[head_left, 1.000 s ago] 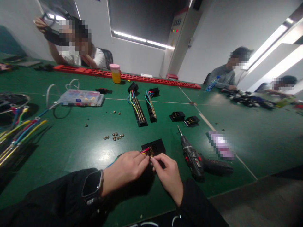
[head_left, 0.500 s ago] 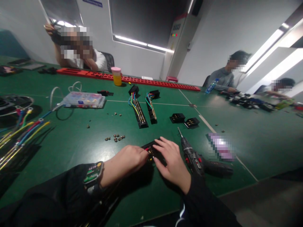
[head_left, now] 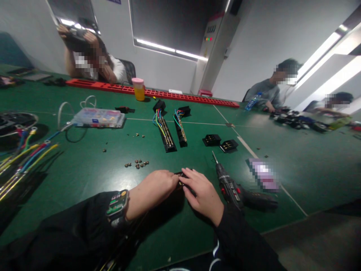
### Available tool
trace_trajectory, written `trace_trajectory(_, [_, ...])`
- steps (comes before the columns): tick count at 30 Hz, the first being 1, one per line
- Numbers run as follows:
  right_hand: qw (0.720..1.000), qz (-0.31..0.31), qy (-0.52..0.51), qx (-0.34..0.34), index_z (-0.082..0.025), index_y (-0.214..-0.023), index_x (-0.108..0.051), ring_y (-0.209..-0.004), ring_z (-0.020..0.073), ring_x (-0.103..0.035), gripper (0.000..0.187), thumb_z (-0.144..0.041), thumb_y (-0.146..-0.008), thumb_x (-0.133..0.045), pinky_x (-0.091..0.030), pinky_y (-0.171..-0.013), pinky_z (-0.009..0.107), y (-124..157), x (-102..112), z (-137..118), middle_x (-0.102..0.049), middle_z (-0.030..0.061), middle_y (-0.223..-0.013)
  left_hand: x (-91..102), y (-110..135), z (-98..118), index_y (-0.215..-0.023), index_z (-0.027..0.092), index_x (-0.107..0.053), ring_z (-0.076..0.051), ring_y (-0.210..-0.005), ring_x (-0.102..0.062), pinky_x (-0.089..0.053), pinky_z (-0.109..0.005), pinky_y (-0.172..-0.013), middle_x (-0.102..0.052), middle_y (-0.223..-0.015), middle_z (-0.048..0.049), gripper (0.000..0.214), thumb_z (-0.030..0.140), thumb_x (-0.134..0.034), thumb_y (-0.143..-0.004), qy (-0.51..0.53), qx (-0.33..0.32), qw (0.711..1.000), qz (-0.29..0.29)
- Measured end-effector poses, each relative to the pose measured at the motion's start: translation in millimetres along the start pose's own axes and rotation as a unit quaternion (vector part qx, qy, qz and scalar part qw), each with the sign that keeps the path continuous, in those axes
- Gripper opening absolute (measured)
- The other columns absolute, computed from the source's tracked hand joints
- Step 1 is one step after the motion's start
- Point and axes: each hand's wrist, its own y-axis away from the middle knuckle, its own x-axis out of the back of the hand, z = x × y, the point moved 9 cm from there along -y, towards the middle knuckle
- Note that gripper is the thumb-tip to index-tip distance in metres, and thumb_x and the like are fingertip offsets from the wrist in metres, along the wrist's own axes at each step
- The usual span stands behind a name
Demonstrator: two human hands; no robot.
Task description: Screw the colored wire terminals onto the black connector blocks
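At the near middle of the table both hands meet over a black terminal block (head_left: 182, 174), mostly hidden beneath the fingers. My left hand (head_left: 159, 185), with a watch on its wrist, is closed, its fingertips pressed together at the block's left part; what they pinch is hidden. My right hand (head_left: 202, 195) grips the block from the right, fingers over the top and thumb on the near side. Left of the block lie several loose screws (head_left: 138, 164). Beside my right hand rests a power screwdriver (head_left: 229, 188), its bit pointing away from me.
Beyond my hands lie two wired black assemblies (head_left: 166, 133) (head_left: 181, 130) and two small black blocks (head_left: 211, 140) (head_left: 229, 145). A clear parts box (head_left: 98, 117) and wire bundles (head_left: 31, 162) are left; a phone (head_left: 263, 175) lies right. Co-workers sit around the table.
My left hand has shifted slightly right and up, its wrist turned a little. Red and yellow bits visible between the hands before are now mostly covered. My right fingers have drawn slightly closer together.
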Motion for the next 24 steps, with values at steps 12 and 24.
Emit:
trace_trajectory(12, [1.0,0.016,0.015,0.013,-0.019,-0.14,-0.058,-0.147,0.0241,-0.048,0.045,-0.015,-0.095,-0.055,-0.04,-0.123,0.05,6,-1,-4,-0.055,0.0112,-0.154,36.0,18,-39,-0.114,0.017,-0.065,-0.021,-0.083,-0.071,-0.052,-0.031,-0.07,-0.073,-0.101,-0.0072,0.026,0.039,-0.064,-0.099,0.118,0.087,0.988,0.043])
trace_trajectory(24, [0.99,-0.029,0.033,0.137,-0.014,-0.142,-0.053,-0.147,0.0293,-0.042,0.048,-0.023,-0.094,-0.057,-0.028,-0.125,0.058,2,-9,-89,-0.056,0.0157,-0.151,39.4,17,-83,-0.101,0.014,-0.073,-0.018,-0.071,-0.07,-0.047,-0.025,-0.061,-0.077,-0.088,-0.0097,0.029,0.039,-0.059,-0.097,0.186,0.185,0.964,0.027])
